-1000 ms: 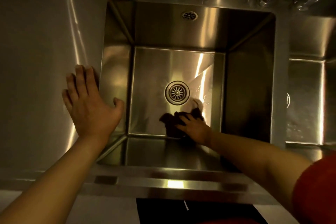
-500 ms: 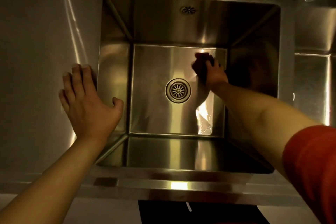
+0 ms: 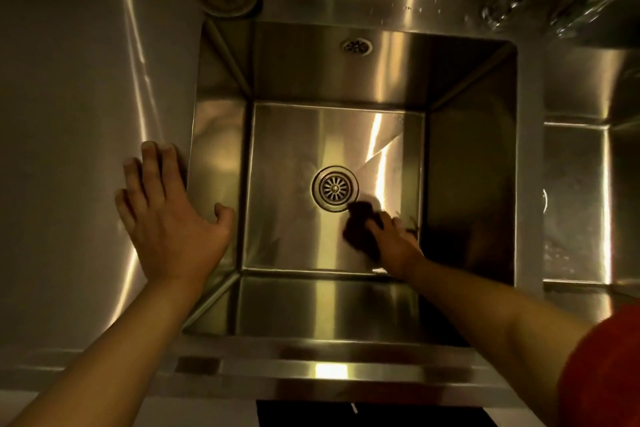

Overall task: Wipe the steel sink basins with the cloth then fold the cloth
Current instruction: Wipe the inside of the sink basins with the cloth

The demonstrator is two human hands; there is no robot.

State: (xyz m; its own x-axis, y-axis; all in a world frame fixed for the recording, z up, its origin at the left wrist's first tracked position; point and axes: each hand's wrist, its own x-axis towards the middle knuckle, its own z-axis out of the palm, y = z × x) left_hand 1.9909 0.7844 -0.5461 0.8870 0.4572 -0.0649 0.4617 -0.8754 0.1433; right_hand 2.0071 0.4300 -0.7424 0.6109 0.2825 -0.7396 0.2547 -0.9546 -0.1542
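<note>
Cloth [image 3: 360, 226], dark and bunched, sits lower right of the drain [image 3: 335, 188], seemingly pressed under the right hand [image 3: 394, 242]; left hand [image 3: 169, 215] rests flat, fingers spread. Bunching could skip corners.

single head-worn view, looking steeply down into the sink basin [image 3: 221, 156], close above it

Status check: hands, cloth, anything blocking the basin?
Left hand flat on counter. Right hand pressing dark cloth on basin floor, beside drain. Nothing blocking.
</note>
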